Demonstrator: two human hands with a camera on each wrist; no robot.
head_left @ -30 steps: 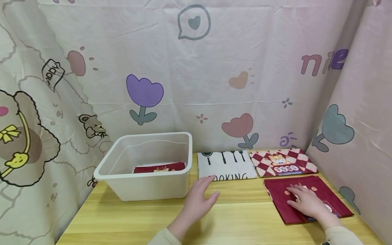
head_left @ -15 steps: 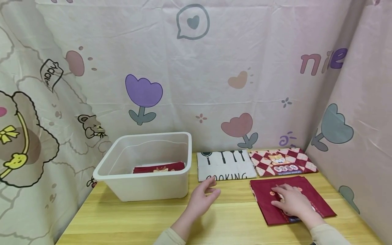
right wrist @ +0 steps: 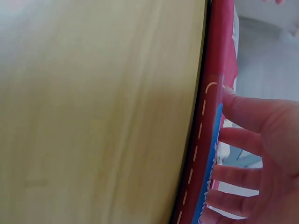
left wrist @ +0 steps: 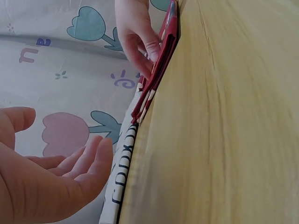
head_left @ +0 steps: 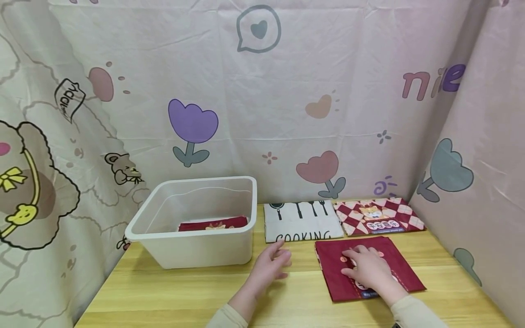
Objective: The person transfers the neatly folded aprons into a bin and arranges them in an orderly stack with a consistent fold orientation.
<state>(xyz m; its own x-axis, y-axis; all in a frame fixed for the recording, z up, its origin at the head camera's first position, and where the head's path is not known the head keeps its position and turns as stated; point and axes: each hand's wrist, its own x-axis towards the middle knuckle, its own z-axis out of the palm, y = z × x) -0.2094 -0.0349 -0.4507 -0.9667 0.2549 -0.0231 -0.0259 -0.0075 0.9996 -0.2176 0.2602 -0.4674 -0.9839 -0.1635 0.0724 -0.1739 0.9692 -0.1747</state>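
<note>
A folded dark red cloth (head_left: 330, 269) with a cartoon print and lettering lies flat on the wooden table. My right hand (head_left: 369, 269) rests on top of it, fingertips pressing down on the fabric. In the right wrist view, the spread fingers of that hand (right wrist: 261, 154) touch the cloth (right wrist: 217, 60) beside its blue label strip. My left hand (head_left: 266, 269) hovers between the white bin and the red cloth, holding nothing. Its palm and loosely bent fingers show in the left wrist view, where the hand (left wrist: 60, 186) is apart from the cloth (left wrist: 161, 65).
A white plastic bin (head_left: 193, 248) stands at left with a dark red folded cloth (head_left: 235, 223) inside. Along the back lie a white folded cloth (head_left: 303, 225) printed COOKING and a red-and-pink checked folded cloth (head_left: 404, 218). A printed curtain (head_left: 262, 114) surrounds the table (head_left: 184, 296).
The dark red cloth has slid left across the table under my right hand, from the right edge toward the middle. My left hand has stayed nearly in place, its fingers shifting slightly.
</note>
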